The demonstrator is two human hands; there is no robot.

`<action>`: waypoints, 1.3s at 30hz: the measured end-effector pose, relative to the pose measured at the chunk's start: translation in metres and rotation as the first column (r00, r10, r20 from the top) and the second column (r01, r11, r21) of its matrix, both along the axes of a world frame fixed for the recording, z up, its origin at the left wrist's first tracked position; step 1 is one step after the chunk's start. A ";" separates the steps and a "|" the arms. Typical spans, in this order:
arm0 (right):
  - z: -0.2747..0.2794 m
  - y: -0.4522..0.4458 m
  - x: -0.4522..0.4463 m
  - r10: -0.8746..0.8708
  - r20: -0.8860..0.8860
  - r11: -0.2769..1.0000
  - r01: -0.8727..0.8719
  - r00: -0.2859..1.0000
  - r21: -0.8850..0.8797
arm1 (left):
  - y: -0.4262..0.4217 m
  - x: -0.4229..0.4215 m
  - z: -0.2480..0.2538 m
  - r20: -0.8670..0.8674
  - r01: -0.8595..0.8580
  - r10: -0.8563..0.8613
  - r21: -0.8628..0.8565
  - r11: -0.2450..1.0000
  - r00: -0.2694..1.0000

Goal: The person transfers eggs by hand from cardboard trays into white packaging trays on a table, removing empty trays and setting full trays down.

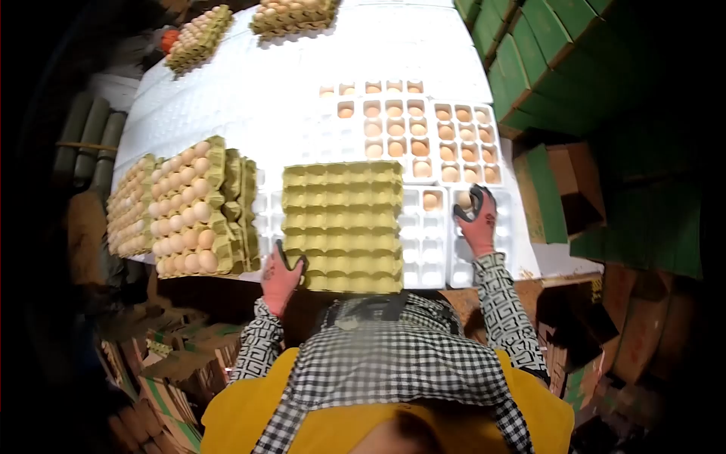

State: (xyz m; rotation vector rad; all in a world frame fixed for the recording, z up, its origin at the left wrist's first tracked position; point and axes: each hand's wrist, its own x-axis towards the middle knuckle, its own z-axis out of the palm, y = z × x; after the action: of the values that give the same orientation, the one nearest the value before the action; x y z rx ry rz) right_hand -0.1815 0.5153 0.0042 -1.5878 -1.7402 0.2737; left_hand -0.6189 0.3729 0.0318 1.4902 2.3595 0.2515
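An egg tray (342,227), yellow-green and without eggs, lies in front of me. My left hand (282,274), in a pink and black glove, is at its left edge with thumb and fingers apart. My right hand (476,219), gloved alike, has its fingers around an egg (463,200) over a white foam tray (460,261) at the right. Beside it, another foam tray (423,250) holds one egg (432,200) in its upper right cell. Behind these, foam trays (467,144) hold several brown eggs.
Stacked trays of eggs (185,212) stand at the left, with more egg stacks (291,15) at the far side of the white table (227,98). Green boxes (529,53) are piled at the right. An open carton (571,178) sits by the right edge.
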 end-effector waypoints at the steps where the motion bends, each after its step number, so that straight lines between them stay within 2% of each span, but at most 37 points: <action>1: -0.001 0.000 0.004 0.001 0.146 0.999 -0.008 0.989 0.046 | -0.001 0.002 0.001 0.094 -0.067 0.072 -0.049 0.997 0.993; 3: 0.004 -0.006 0.004 0.026 0.087 0.999 -0.028 0.996 0.027 | 0.001 0.001 -0.001 0.053 -0.128 0.131 -0.055 0.990 0.990; 5: 0.007 -0.015 -0.009 0.100 -0.220 0.976 -0.139 0.970 -0.170 | 0.005 -0.001 0.007 0.078 -0.209 0.207 0.012 0.978 0.975; 7: 0.012 -0.034 -0.031 0.166 -0.239 0.944 -0.224 0.957 -0.241 | 0.000 -0.004 0.023 0.102 -0.124 0.102 0.236 0.964 0.990; 8: 0.026 -0.042 -0.040 0.124 -0.483 0.838 -0.352 0.867 -0.417 | 0.002 0.011 0.061 0.135 -0.174 0.146 0.229 0.958 0.980; 9: 0.042 -0.050 -0.049 0.005 -0.674 0.688 -0.492 0.739 -0.534 | 0.003 0.019 0.086 0.153 -0.172 0.137 0.252 0.952 0.979; 11: 0.060 -0.059 -0.060 -0.069 -0.893 0.510 -0.754 0.444 -0.415 | 0.004 0.016 0.092 0.167 -0.163 0.103 0.406 0.899 0.981; 12: 0.081 -0.061 -0.072 0.158 -0.797 0.605 -0.695 0.582 -0.387 | 0.009 0.015 0.096 0.273 -0.232 0.134 0.370 0.900 0.953; 13: 0.097 -0.056 -0.080 0.352 -0.625 0.688 -0.645 0.697 -0.333 | 0.016 0.019 0.101 0.549 -0.340 0.084 0.384 0.859 0.832; 14: 0.094 -0.051 -0.079 0.300 -0.570 0.723 -0.572 0.765 -0.388 | 0.027 0.022 0.101 0.604 -0.360 0.064 0.383 0.851 0.794; 15: 0.065 -0.041 -0.079 0.234 -0.591 0.817 -0.486 0.772 -0.311 | 0.038 0.027 0.100 0.658 -0.385 0.047 0.380 0.841 0.752; 16: 0.083 -0.027 -0.077 0.187 -0.622 0.826 -0.464 0.761 -0.321 | 0.048 0.033 0.102 0.586 -0.331 0.052 0.379 0.864 0.809; 17: 0.101 -0.014 -0.076 0.148 -0.650 0.833 -0.449 0.745 -0.324 | 0.058 0.042 0.107 0.643 -0.360 0.012 0.414 0.837 0.766; 19: 0.099 0.003 -0.069 0.184 -0.777 0.862 -0.479 0.602 -0.167 | 0.065 0.047 0.120 0.745 -0.388 -0.038 0.389 0.836 0.666; 21: 0.110 0.007 -0.078 0.116 -0.862 0.877 -0.458 0.493 -0.143 | 0.063 0.039 0.139 0.489 -0.198 -0.122 0.553 0.809 0.864; 22: 0.122 0.006 -0.091 0.134 -0.855 0.863 -0.484 0.501 -0.148 | 0.063 0.027 0.164 0.521 -0.214 -0.107 0.517 0.829 0.847; 24: 0.156 -0.001 -0.131 0.151 -0.866 0.832 -0.534 0.477 -0.149 | 0.062 -0.023 0.185 0.553 -0.233 -0.100 0.500 0.834 0.827; 25: 0.162 -0.004 -0.140 0.150 -0.890 0.819 -0.559 0.431 -0.132 | 0.066 -0.033 0.196 0.534 -0.240 -0.156 0.597 0.766 0.831; 27: 0.171 -0.009 -0.190 0.232 -0.900 0.789 -0.613 0.369 -0.048 | 0.066 -0.107 0.225 0.749 -0.408 -0.177 0.525 0.747 0.639; 30: 0.188 -0.013 -0.258 0.377 -0.832 0.694 -0.719 0.407 -0.038 | 0.050 -0.217 0.269 0.771 -0.520 -0.034 0.461 0.719 0.636; 31: 0.185 -0.016 -0.281 0.354 -0.828 0.728 -0.684 0.434 -0.047 | 0.041 -0.252 0.281 0.787 -0.587 0.035 0.429 0.687 0.615; 33: 0.185 -0.020 -0.309 0.245 -0.876 0.680 -0.718 0.416 -0.151 | 0.024 -0.351 0.278 0.728 -0.599 0.093 0.478 0.642 0.680; 35: 0.168 -0.024 -0.330 0.153 -0.885 0.684 -0.694 0.439 -0.226 | 0.008 -0.431 0.288 0.694 -0.429 0.005 0.439 0.790 0.720; 37: 0.158 -0.026 -0.348 0.130 -0.879 0.678 -0.688 0.459 -0.259 | 0.002 -0.520 0.292 0.502 -0.398 0.250 0.213 0.892 0.828; 39: 0.144 -0.022 -0.366 0.182 -0.806 0.677 -0.666 0.563 -0.312 | 0.002 -0.646 0.251 0.161 -0.107 0.073 0.217 0.970 0.984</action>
State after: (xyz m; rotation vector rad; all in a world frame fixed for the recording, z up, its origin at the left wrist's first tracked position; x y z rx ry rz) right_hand -0.5472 0.4929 0.1479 -1.0685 -1.3989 1.6464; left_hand -1.2649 0.3750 0.2825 1.4040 2.3406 0.6512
